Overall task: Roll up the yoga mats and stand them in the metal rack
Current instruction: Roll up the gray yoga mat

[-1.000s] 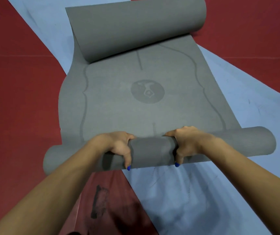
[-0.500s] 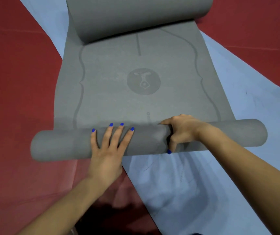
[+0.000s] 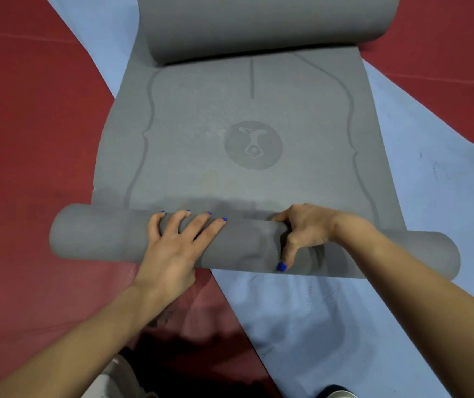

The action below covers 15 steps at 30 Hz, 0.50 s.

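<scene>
Mid-roll on the grey rubber yoga mat (image 3: 247, 156) lying on the red-and-blue floor (image 3: 29, 124): left hand (image 3: 172, 248) flat on the roll, right hand (image 3: 302, 234) wrapped round it, so next push it toward the printed logo (image 3: 253, 145).

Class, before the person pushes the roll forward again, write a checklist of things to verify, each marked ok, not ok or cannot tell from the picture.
1. Left hand lies flat on the near roll, fingers spread: ok.
2. Right hand grips the roll, thumb curled round the near side: ok.
3. Roll ends even: not ok; the right end sits nearer the camera than the left.
4. Flat stretch of the grey yoga mat ahead has nothing lying on it: ok.
5. Far end is itself curled up and needs flattening: not ok.
6. Metal rack ready: cannot tell, out of view.
</scene>
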Available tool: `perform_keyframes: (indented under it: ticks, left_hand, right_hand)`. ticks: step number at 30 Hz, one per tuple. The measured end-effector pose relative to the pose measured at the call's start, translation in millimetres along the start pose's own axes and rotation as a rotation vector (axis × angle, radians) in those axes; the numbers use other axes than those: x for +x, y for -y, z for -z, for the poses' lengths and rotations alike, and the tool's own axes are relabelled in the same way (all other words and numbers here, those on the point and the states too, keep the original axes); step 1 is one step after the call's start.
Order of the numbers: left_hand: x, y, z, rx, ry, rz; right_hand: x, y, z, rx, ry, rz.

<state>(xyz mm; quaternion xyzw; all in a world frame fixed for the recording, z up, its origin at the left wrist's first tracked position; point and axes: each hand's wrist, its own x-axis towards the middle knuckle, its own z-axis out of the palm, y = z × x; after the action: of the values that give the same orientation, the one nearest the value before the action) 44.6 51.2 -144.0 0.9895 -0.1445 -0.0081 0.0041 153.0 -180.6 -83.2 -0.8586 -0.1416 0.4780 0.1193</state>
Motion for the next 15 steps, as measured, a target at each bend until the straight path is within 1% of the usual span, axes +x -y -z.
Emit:
perform_keyframes:
  ticks: [2, 8, 10, 11, 12, 14, 15]
  left_hand:
    - [-6, -2, 2, 0.012, -0.003, -0.019]
    - [-5, -5, 5, 0.034, -0.001, 0.000]
    - [-4, -3, 3, 0.050, 0.016, 0.004]
    - [-2, -1, 2, 0.058, 0.025, 0.014]
    - [2, 1, 3, 0.060, 0.049, 0.017]
    - [16, 6, 12, 0.058, 0.168, 0.007]
    - [23, 9, 16, 0.056, 0.234, -0.007]
  right_hand:
    - [-3, 0, -6, 0.009, 0.013, 0.002]
    - [-10, -1, -15, 0.036, -0.028, -0.010]
    - [-15, -5, -23, -0.050, -0.104, 0.007]
    - [-18, -8, -33, -0.118, -0.197, 0.024]
    - [-21, -12, -47, -0.158, -0.356, 0.043]
    - [-31, -20, -84, -0.158, -0.749, 0.044]
    - [-36, -25, -102, -0.171, -0.871, 0.043]
